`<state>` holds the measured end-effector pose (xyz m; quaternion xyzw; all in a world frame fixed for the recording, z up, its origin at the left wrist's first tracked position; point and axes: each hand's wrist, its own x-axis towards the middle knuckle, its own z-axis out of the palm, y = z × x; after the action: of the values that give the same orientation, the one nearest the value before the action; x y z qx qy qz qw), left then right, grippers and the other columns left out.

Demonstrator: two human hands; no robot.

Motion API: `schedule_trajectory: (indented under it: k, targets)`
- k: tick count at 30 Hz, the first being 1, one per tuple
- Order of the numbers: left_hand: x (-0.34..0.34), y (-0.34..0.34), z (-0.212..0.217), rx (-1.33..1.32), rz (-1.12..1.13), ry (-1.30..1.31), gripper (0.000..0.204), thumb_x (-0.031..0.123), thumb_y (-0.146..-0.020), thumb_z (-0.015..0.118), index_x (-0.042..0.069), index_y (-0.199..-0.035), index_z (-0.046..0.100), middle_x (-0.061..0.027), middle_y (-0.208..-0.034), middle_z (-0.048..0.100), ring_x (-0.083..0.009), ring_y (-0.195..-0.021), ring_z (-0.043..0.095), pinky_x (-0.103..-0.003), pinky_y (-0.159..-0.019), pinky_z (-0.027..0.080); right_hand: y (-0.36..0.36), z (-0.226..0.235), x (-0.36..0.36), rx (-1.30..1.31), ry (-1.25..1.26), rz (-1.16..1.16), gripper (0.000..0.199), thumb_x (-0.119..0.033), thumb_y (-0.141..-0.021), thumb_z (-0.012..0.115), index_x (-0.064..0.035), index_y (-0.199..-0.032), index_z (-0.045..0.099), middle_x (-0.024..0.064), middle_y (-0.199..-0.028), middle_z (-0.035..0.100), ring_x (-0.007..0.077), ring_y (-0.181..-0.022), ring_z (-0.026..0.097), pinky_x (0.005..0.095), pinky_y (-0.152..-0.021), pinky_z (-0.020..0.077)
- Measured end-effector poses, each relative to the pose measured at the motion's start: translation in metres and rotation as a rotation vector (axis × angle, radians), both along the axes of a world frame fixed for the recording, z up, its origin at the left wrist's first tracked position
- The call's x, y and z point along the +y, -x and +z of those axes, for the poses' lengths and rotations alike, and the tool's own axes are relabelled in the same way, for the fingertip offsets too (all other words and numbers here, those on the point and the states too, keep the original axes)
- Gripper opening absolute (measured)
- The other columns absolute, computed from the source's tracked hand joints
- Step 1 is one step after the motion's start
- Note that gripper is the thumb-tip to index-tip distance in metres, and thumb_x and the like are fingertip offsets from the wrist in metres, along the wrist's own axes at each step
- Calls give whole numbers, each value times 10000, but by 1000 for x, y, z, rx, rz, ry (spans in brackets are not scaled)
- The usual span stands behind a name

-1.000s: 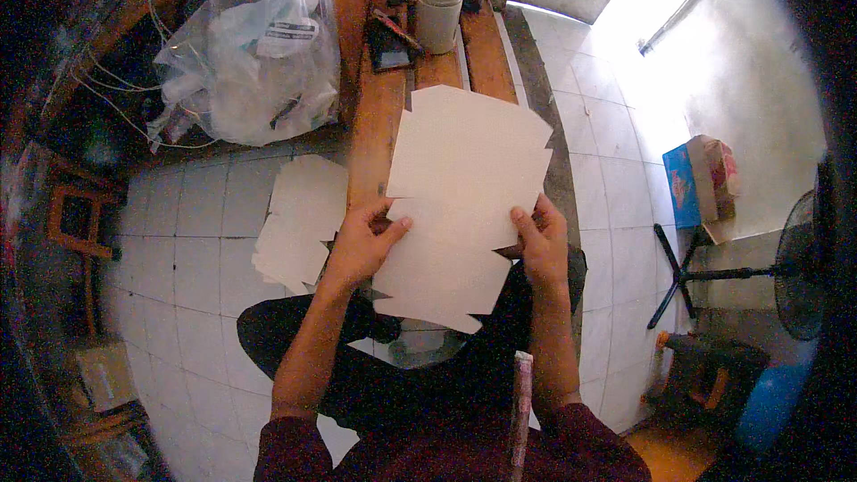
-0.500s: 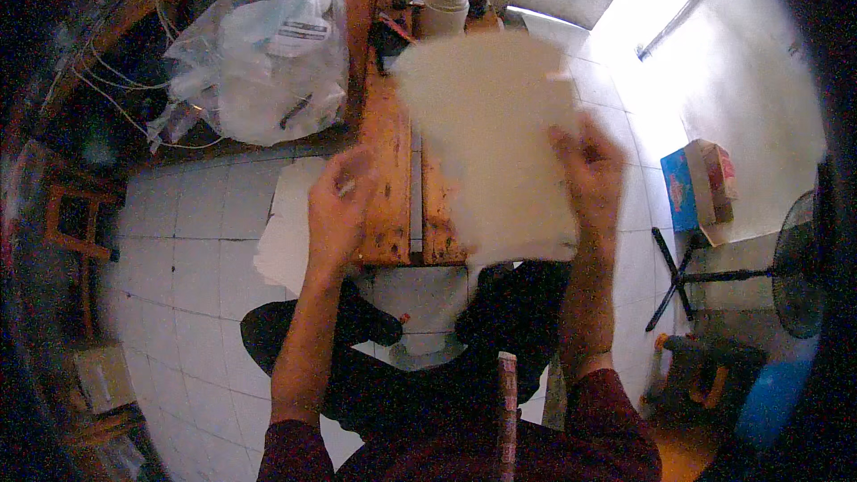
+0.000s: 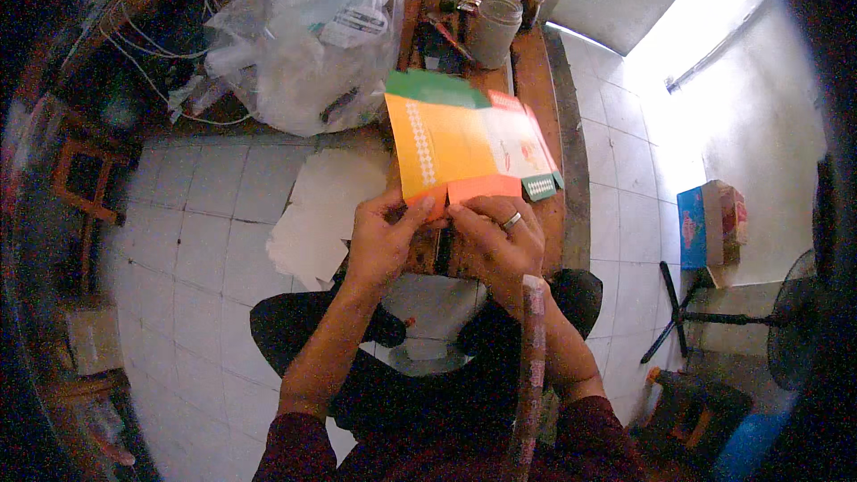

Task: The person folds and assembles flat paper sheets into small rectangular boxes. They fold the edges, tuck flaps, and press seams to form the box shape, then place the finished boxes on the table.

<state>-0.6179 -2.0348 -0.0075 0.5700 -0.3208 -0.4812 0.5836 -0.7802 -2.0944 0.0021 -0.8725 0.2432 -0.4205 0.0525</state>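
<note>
Cardboard carton blank, flat, orange, green and white [image 3: 460, 138]: held tilted above the brown wooden-plank counter [image 3: 551, 234]
Left hand [image 3: 382, 236]: grip pinched on the blank's near edge
Right hand [image 3: 507, 234]: silver-coloured ring [image 3: 511, 220]; grip closed on that edge, just beside
Off-white flat cardboard sheets [image 3: 323, 205]: left of the counter

Carton blank [image 3: 451, 143], 1 o'clock: smooth printed paperboard. Sheets [image 3: 312, 228], 9 o'clock: plain matt board. Ring [image 3: 511, 220], just right of centre: shiny metal. Bag [image 3: 295, 54], 11 o'clock: clear thin plastic, glossy, crinkled. Jar [image 3: 495, 31], near 1: see-through, glass or plastic, can't tell. Bench [image 3: 551, 232], under blank: worn wood. Floor [image 3: 210, 245], 8–9: smooth tile. Sleeve [image 3: 297, 442], 7: matt cloth. Box [image 3: 714, 223], 3: cardboard.
</note>
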Motion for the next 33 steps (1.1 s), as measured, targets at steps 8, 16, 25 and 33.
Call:
schedule_trajectory:
  k: [8, 16, 25, 33]
  targets:
    - [8, 4, 9, -90, -137, 126, 274, 106, -832, 677, -35, -1064, 639, -86, -978, 675, -133, -876, 623, -271, -812, 493, 24, 16, -11, -78, -13, 48, 174, -2, -703, 709, -36, -869, 665, 100, -864, 639, 255, -763, 625, 327, -680, 507]
    - [-25, 25, 101, -269, 134, 586, 160, -34, -749, 711, 2, -894, 651, -76, -883, 665, -174, -793, 642, -282, -746, 516, 38, 114, -15, -411, -262, -126, 81, -16, -768, 669, 31, -820, 627, 122, -796, 633, 193, -697, 605, 285, -633, 484]
    - [53, 20, 127, -541, -89, 922, 131, 70, -591, 786, 90, -705, 726, -92, -740, 657, -220, -637, 646, -330, -592, 528, 81, 117, 37, -778, -989, 498, 293, -205, -741, 759, 40, -706, 603, 161, -628, 592, 218, -511, 569, 334, -492, 475]
    - [69, 5, 139, -612, 170, 703, 193, 99, -616, 799, 24, -767, 704, -112, -727, 616, -196, -649, 611, -297, -584, 512, 50, 100, 40, -532, -1301, 486, 123, -99, -813, 681, 7, -868, 655, 81, -845, 656, 147, -799, 610, 286, -747, 486]
